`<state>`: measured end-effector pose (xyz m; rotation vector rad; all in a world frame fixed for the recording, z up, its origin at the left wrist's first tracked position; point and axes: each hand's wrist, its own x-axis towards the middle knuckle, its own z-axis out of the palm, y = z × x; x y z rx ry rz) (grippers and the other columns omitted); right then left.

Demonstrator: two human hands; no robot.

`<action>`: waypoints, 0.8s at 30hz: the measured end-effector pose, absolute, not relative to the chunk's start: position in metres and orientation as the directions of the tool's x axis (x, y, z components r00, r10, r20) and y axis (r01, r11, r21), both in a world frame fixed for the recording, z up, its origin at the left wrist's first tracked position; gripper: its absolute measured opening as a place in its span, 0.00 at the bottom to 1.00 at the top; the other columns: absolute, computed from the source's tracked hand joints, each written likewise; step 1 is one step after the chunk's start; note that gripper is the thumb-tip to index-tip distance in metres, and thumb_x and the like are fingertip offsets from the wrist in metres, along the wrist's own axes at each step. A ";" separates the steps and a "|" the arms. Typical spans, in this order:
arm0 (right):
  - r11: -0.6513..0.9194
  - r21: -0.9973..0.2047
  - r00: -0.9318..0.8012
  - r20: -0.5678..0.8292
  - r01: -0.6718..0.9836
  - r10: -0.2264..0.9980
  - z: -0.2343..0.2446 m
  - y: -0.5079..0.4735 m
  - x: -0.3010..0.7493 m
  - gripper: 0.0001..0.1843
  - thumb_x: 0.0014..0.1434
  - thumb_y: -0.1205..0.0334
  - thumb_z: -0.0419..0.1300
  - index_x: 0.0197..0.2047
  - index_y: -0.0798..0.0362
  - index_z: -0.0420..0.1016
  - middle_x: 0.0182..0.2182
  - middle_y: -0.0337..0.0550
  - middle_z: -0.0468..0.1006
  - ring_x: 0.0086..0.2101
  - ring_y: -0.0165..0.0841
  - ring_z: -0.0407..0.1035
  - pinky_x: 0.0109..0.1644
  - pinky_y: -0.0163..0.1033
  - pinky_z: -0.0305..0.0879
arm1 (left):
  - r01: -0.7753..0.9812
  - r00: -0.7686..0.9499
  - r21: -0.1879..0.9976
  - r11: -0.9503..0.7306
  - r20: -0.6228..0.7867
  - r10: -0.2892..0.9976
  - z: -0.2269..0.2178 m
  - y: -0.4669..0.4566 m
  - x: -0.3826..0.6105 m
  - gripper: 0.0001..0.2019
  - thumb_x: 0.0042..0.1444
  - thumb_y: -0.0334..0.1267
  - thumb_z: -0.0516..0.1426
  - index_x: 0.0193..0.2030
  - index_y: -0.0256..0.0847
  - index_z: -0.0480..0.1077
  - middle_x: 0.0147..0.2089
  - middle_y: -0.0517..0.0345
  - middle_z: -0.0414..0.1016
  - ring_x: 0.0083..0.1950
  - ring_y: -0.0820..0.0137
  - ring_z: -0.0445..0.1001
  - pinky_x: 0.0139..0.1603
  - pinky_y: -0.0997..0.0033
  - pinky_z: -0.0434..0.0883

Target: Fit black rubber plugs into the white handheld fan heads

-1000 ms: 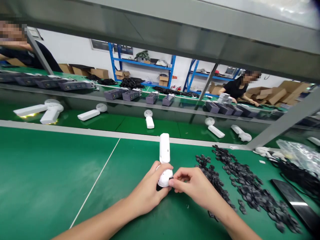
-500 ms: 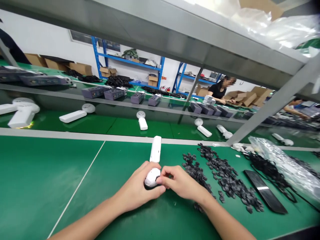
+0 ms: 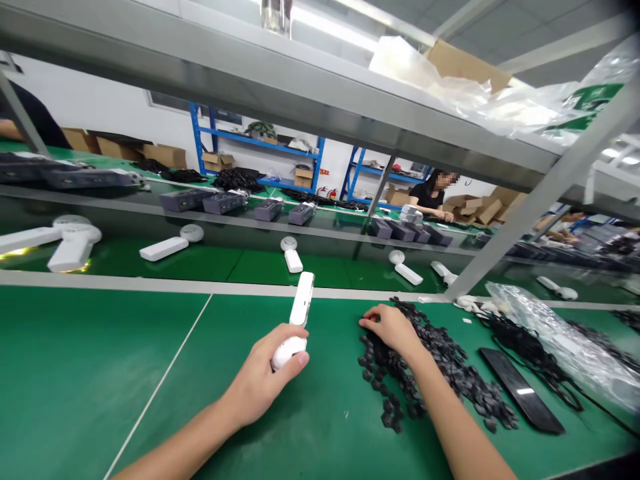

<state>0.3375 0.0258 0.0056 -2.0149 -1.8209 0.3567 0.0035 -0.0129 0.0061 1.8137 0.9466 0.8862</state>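
Note:
My left hand (image 3: 265, 367) is wrapped round the round head of a white handheld fan (image 3: 302, 299), thumb on the near side. The fan's long, narrow handle points away from me, with a small dark slot on its side. My right hand (image 3: 394, 327) is at the far left end of a pile of small black pieces (image 3: 450, 360), with thumb and fingertips drawn together in a pinch. Whether a piece sits between those fingertips is too small to tell. Part of the pile is hidden under my right hand and forearm.
Beyond the bench edge, more white fans (image 3: 164, 249) lie on a green belt, with grey boxes (image 3: 225, 202) on a ledge behind. To the right are a flat black object (image 3: 520, 390), black cords (image 3: 520, 347) and a clear plastic bag (image 3: 560, 333). A slanted metal post (image 3: 525, 207) supports the overhead shelf.
My right hand has left the fan's head and moved right to the black pieces. My left hand still holds the fan, now shifted slightly left and tilted. The view has tipped up a little.

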 end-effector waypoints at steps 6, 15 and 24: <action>-0.083 -0.543 0.181 0.129 0.836 0.975 -0.001 0.032 0.329 0.10 0.61 0.56 0.61 0.32 0.51 0.80 0.38 0.51 0.83 0.42 0.45 0.76 0.45 0.43 0.68 | 0.235 0.414 0.915 -0.329 0.211 0.885 -0.002 -0.015 0.008 0.43 0.64 0.47 0.60 0.77 0.62 0.37 0.64 0.53 0.68 0.56 0.58 0.72 0.60 0.56 0.67; 0.062 -0.898 -0.078 0.031 0.436 0.996 0.011 0.002 0.269 0.20 0.64 0.45 0.62 0.45 0.54 0.79 0.31 0.43 0.82 0.30 0.34 0.78 0.35 0.36 0.76 | 0.071 0.404 0.983 -0.170 0.127 0.906 -0.016 -0.008 0.015 0.26 0.59 0.42 0.64 0.61 0.45 0.62 0.47 0.57 0.71 0.43 0.66 0.70 0.45 0.68 0.68; -0.028 -0.984 -0.237 -0.070 0.176 0.969 0.030 -0.033 0.238 0.17 0.60 0.49 0.70 0.43 0.54 0.84 0.36 0.48 0.85 0.37 0.40 0.81 0.40 0.39 0.79 | 0.163 0.462 0.947 -0.275 0.174 0.870 0.001 -0.017 0.019 0.30 0.52 0.31 0.63 0.61 0.48 0.61 0.44 0.63 0.73 0.38 0.69 0.69 0.37 0.72 0.65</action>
